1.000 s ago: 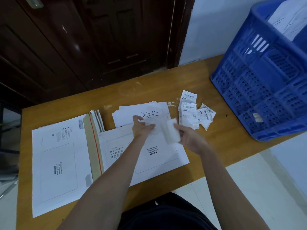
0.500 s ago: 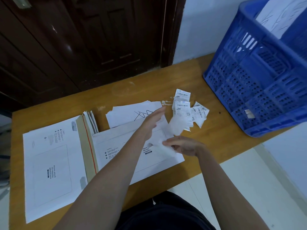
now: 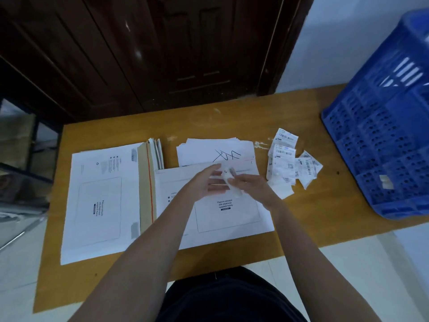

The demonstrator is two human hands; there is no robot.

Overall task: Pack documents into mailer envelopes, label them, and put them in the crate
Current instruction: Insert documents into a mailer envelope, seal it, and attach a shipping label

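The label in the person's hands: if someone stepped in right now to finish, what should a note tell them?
Left hand: open, fingers straight beside the label. Right hand: pinches the label, apparently mid-peel.
The mailer envelope lies beneath the hands, waybill box bare. Spare labels lie to its right, documents behind, more mailers on the left, the blue crate far right.
Left: stick the label, crate the mailer, repeat.
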